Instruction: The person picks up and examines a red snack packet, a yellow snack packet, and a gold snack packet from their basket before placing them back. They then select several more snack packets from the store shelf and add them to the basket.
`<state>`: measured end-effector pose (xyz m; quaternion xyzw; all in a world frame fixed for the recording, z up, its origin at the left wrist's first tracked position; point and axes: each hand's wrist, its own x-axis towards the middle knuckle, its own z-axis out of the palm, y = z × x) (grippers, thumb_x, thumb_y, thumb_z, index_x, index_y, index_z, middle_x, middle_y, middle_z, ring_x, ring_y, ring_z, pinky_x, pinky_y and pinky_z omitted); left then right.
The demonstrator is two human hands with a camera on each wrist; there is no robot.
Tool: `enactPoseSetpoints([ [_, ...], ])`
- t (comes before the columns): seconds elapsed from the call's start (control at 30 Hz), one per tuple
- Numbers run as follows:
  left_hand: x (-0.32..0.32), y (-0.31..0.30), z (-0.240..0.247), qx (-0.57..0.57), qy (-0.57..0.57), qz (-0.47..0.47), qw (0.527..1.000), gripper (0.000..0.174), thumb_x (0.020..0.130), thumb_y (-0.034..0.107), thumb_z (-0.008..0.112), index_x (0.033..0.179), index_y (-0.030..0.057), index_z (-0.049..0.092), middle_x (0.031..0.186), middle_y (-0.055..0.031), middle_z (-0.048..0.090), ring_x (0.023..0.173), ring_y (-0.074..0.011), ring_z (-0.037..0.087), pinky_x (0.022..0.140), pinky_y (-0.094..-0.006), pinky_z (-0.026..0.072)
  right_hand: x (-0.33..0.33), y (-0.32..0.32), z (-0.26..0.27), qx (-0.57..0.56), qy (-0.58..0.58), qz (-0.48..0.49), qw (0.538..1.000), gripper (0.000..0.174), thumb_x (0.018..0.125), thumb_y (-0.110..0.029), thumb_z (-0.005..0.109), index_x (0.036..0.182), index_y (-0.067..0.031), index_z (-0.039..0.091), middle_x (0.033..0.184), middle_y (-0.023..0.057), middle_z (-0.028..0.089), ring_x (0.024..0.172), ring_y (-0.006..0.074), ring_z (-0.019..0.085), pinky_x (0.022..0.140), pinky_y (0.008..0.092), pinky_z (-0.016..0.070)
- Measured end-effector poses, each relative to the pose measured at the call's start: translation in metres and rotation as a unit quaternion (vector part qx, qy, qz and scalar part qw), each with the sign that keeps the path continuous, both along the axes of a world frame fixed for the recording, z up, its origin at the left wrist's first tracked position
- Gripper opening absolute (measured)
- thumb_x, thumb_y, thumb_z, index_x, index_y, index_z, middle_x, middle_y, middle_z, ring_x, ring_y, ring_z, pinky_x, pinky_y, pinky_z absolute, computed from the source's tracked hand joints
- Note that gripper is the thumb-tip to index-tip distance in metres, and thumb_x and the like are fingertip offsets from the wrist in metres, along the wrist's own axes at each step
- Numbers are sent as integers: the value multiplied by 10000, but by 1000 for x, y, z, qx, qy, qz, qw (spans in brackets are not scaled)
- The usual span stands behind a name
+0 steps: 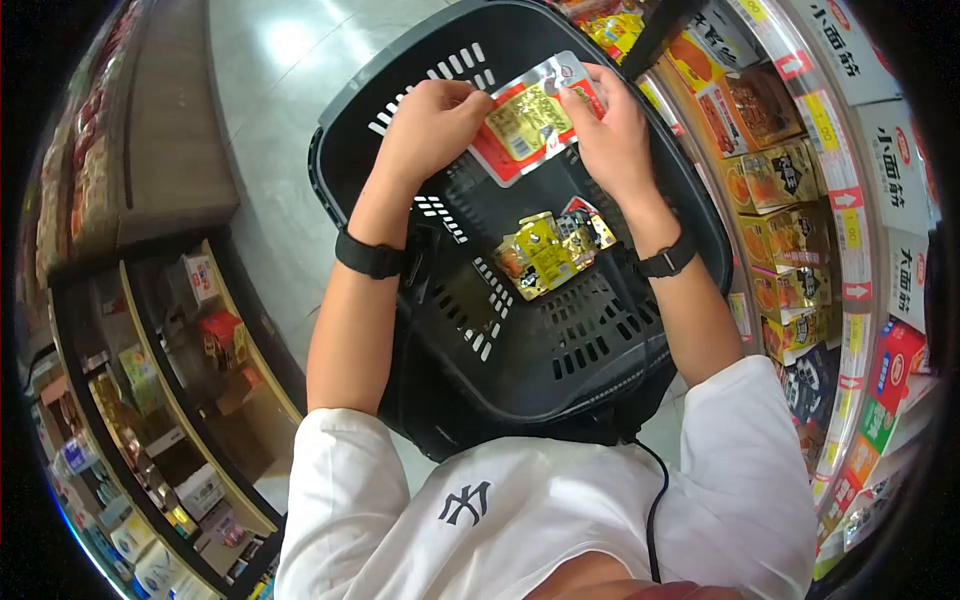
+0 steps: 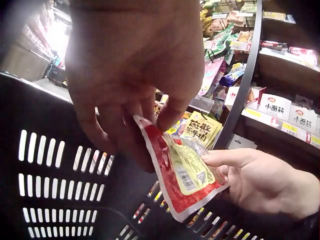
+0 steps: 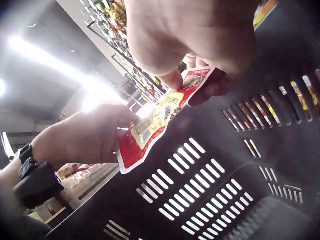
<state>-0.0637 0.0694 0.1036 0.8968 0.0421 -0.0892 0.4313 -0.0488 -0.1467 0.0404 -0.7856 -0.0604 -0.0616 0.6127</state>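
In the head view my left hand (image 1: 430,130) pinches the left edge of a flat red snack packet (image 1: 505,155), its back showing a yellow panel with a barcode. The right hand (image 1: 610,135) grips the packet's other end, thumb across its face. Both wrist views show the packet (image 2: 182,175) stretched between the two hands, slightly bent in the right wrist view. It is held over a black shopping basket (image 1: 350,185) with slotted walls. Lower inside the basket lie several small yellow and dark snack packets (image 1: 550,255).
Shelves with snack packets (image 1: 785,180) and white boxes (image 1: 900,155) run close along the basket's right side. On the left, past the tiled floor (image 1: 265,75), stands a low wooden-edged shelf unit (image 1: 190,350) with assorted goods.
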Motion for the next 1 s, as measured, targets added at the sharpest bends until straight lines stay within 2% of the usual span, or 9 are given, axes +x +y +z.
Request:
enactPoseSetpoints([
  [0.1, 0, 0, -1, 18, 11, -9, 1000, 403, 927, 335, 591, 974, -23, 770, 723, -194, 700, 690, -281, 699, 718, -389, 544, 0, -1, 2, 10, 3, -2, 1000, 334, 956, -194, 680, 1224, -2, 626, 1083, 167, 745, 980, 261, 734, 870, 385, 553],
  [0.3, 1, -4, 6, 51, 49, -17, 997, 477, 976, 420, 586, 977, -16, 780, 739, -223, 700, 734, -342, 717, 739, -410, 552, 0, 0, 0, 19, 6, 2, 1000, 346, 956, -186, 682, 1239, 5, 621, 1105, 161, 742, 1002, 248, 729, 886, 372, 551],
  [0.6, 3, -5, 7, 44, 62, -13, 997, 624, 996, 565, 556, 942, -16, 776, 743, -218, 708, 747, -343, 723, 729, -423, 555, 2, 1, 1, 65, 28, 25, 997, 324, 965, -138, 658, 1227, 47, 615, 1127, 161, 738, 1012, 195, 714, 895, 337, 545],
  [0.77, 3, -3, -2, 15, 22, -39, 999, 534, 988, 507, 602, 1019, 3, 776, 812, -214, 731, 761, -347, 727, 726, -412, 563, 2, -2, 9, 69, 59, 73, 993, 309, 1035, -93, 582, 1299, 68, 575, 1181, 139, 705, 1063, 129, 671, 922, 273, 527],
  [0.83, 3, -2, 1, 27, 15, -54, 998, 494, 984, 479, 620, 1049, 15, 775, 838, -211, 738, 767, -349, 727, 731, -411, 566, 1, 0, 6, 91, 54, 65, 992, 305, 1007, -104, 597, 1258, 69, 622, 1146, 144, 730, 1027, 141, 691, 905, 295, 538],
  [0.93, 1, -3, -1, 24, -24, -63, 997, 496, 1026, 419, 624, 929, -55, 732, 679, -100, 670, 606, -126, 584, 605, -322, 499, 1, 1, 6, 109, 46, 62, 991, 305, 991, -107, 608, 1238, 65, 659, 1127, 138, 744, 1004, 138, 700, 896, 298, 544],
  [1.0, 0, -4, -1, 19, -24, -62, 998, 455, 1024, 384, 624, 939, -50, 726, 694, -90, 682, 612, -122, 595, 612, -315, 505, 1, 1, 8, 111, 46, 65, 991, 302, 990, -102, 607, 1239, 58, 669, 1127, 130, 746, 998, 131, 699, 894, 292, 545],
])
